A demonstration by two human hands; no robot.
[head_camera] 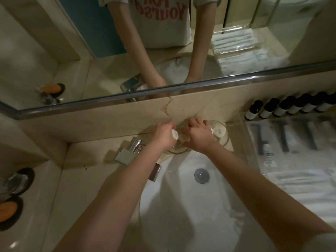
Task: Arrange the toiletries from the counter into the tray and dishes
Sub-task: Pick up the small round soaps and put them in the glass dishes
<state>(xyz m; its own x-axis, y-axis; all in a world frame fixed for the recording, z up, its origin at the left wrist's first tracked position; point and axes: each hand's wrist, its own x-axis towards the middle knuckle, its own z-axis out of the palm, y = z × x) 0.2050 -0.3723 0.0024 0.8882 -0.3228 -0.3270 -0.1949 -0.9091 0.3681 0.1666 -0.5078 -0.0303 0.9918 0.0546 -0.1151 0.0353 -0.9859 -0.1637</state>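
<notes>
Logging entry; observer asks: where is your left hand?

Me: My left hand (162, 136) is over the back edge of the sink (181, 206), just right of the tap (133, 147). Fingers curled, gripping a small white piece (175, 134) that sticks out on the thumb side. Too blurred to tell what it is.

Observer: Right hand?

Me: My right hand (199, 138) is just beside the left, knuckles up, fingers bent down over the near glass dish (177, 151). Whether they pinch anything or only rest on the glass, I cannot tell.

Observer: Dishes?

Me: Two clear ones on the counter (81, 179), against the back wall. The near glass dish lies under both hands. The second glass dish (226, 140) is to its right and has a round white packet (220, 131) in it.

Observer: Tray?

Me: The clear tray (245, 140) stands right of the second dish, with white sachets (291, 142) lying flat in it. A row of dark bottles (287, 108) with pale labels runs behind it along the wall.

Observer: Other items?

Me: A brown bottle (156, 172) lies at the sink's left rim, partly hidden by my left forearm. Far left, an orange soap (8, 209) sits in a black dish.
</notes>
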